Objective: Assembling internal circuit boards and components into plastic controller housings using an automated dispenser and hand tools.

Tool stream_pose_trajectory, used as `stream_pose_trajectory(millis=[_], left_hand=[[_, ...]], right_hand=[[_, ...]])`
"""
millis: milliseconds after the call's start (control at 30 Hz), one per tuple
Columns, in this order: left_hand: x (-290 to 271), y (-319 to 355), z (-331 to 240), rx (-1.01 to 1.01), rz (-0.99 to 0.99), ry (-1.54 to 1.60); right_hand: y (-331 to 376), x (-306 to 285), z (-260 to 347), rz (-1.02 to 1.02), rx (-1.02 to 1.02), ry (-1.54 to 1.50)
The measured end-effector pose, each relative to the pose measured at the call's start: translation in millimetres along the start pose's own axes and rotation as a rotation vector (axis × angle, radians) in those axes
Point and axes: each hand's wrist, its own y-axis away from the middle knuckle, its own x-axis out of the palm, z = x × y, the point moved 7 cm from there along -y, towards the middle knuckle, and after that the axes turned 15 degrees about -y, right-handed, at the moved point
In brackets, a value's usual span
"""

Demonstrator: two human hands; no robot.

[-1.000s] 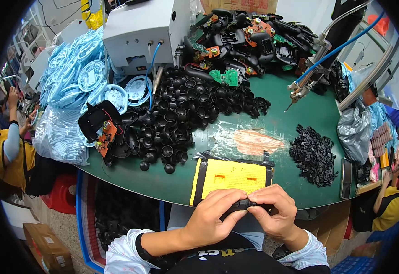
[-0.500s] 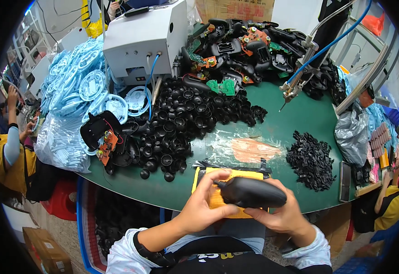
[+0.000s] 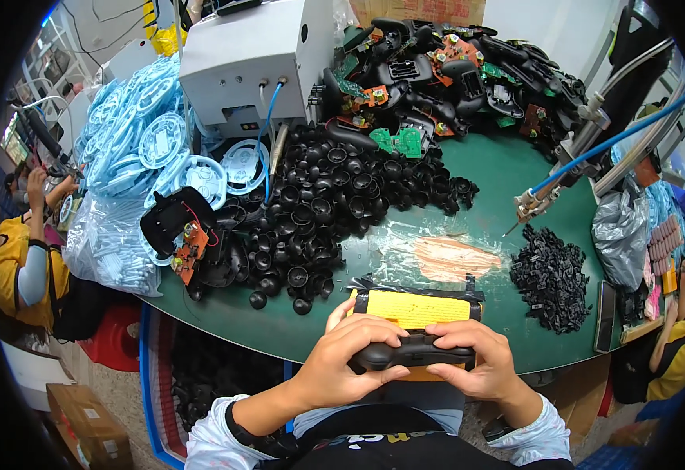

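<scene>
A black game controller (image 3: 416, 354) is held level at the table's near edge, with one long narrow side showing. My left hand (image 3: 344, 362) is closed round its left grip, thumb at the near side and fingers over the top. Around the right end my right hand (image 3: 482, 359) is closed in the same way. Just beyond lies a yellow pad (image 3: 414, 310) with black tape at its edges, partly hidden by the hands. The controller's underside is out of sight.
Black dome-shaped caps (image 3: 323, 196) are heaped left of centre, beside an opened controller shell (image 3: 171, 222) with an orange board. Small black parts (image 3: 550, 278) form a pile at right, under a metal nozzle (image 3: 532, 205). Controllers (image 3: 405, 69) crowd the back, near a grey machine (image 3: 240, 66).
The controller has been turned in my hands, from its broad dark side to a narrow edge. My right fingers have come over its top. The nozzle's arm sits farther right and lower in view.
</scene>
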Motion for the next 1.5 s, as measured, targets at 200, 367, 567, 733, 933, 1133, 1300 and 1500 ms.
stream_pose_trajectory(millis=[200, 367, 567, 733, 933, 1133, 1300, 1500], left_hand=[[0.9, 3.9, 2.3, -0.055, -0.039, 0.023], [-10.1, -5.2, 1.4, -0.033, 0.012, 0.036], [-19.3, 0.0, -6.8, 0.070, 0.052, -0.128], [-20.1, -5.4, -8.0, 0.086, 0.052, -0.121], [-3.9, -13.2, 1.5, -0.068, 0.023, 0.187], [9.2, 6.2, 9.7, -0.183, 0.033, 0.342], [8.2, 6.6, 7.5, -0.142, 0.007, 0.276], [-12.3, -3.0, 4.1, 0.022, 0.122, 0.086]], right_hand=[[-0.2, 3.1, 0.0, -0.066, -0.043, 0.012], [-4.0, -0.7, 7.1, -0.020, -0.060, 0.066], [-7.3, 0.8, 10.8, 0.023, -0.086, 0.063], [-7.1, -4.0, 4.1, 0.011, -0.061, 0.017], [-9.5, -1.5, -4.5, 0.027, 0.000, -0.020], [3.7, 9.8, -16.9, -0.064, 0.146, -0.267], [4.2, 8.8, -12.5, -0.066, 0.042, -0.129], [-5.3, 3.7, -11.8, -0.011, 0.037, -0.161]])
